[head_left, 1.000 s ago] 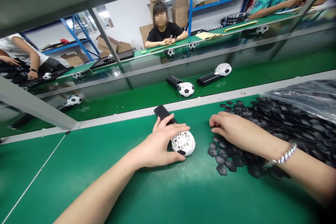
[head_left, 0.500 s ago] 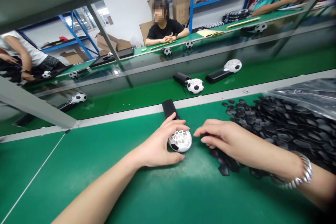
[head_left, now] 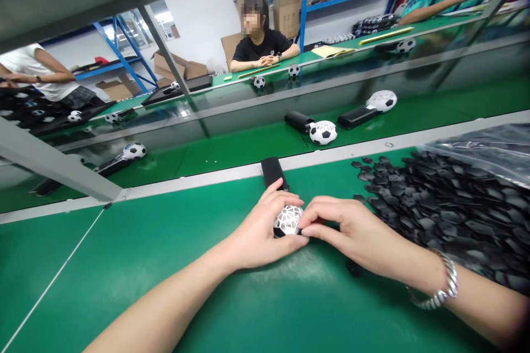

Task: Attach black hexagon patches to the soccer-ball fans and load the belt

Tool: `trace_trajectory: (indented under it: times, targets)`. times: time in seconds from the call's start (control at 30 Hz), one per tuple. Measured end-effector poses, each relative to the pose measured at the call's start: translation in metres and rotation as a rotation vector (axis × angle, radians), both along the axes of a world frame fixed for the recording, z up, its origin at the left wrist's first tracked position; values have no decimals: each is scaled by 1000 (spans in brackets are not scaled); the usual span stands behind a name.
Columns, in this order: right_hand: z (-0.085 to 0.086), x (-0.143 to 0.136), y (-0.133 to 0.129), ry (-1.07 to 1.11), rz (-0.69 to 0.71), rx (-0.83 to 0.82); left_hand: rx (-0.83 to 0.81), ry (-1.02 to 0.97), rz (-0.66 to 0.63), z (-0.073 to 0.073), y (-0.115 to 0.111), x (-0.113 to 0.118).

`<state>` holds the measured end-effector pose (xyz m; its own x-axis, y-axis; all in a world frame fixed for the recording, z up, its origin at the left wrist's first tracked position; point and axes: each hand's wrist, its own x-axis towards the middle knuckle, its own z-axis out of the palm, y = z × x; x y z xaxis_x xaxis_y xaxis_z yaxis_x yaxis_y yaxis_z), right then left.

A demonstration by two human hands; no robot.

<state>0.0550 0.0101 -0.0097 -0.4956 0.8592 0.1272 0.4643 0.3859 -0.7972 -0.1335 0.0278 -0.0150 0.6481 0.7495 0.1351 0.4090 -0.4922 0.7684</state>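
Note:
A white football-patterned shell (head_left: 289,219) with a black handle (head_left: 273,172) lies on the green table. My left hand (head_left: 265,226) curls around the shell's left side, fingers over the top and thumb along the near edge. At its right side my right hand (head_left: 343,226) pinches with thumb and forefinger against the shell; a small dark piece shows at the fingertips, mostly hidden. Beyond the right forearm spreads a heap of black pentagon pieces (head_left: 439,209).
A clear plastic bag (head_left: 488,149) lies behind the heap. Past the metal rail (head_left: 207,174), a green belt (head_left: 186,154) carries several football-shaped items with handles. A grey post (head_left: 62,160) slants at left. People sit across.
My right hand has moved left onto the shell's right side. My left thumb has closed in along the near edge. Items on the belt have shifted right.

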Motion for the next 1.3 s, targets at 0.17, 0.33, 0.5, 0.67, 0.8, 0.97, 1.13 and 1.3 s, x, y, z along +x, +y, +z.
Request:
trace_trajectory:
  times: [0.17,0.33,0.5,0.67,0.8,0.97,1.13,1.3]
  targets:
    - [-5,-4,3,40,-64,-88,-41,19,51,0,-3,3]
    - [-7,-6,6,47,-75,-166,-27,12,49,-1,-2,6]
    - [1,23,6,-427,-51,-82,-2,-18,-8,-6,-1,2]
    - [-4,45,9,-690,-68,-61,4,67,114,-7,-1,0]
    - [-6,39,12,-601,-6,-79,-132,40,255,-5,2,-3]
    - [-4,35,12,-560,19,-7,-240,-9,161,-1,10,-14]
    - [-6,34,8,-552,19,-54,-264,-42,57,-2,15,-20]
    - [-3,38,8,-503,64,-83,-241,-67,28,-5,12,-17]
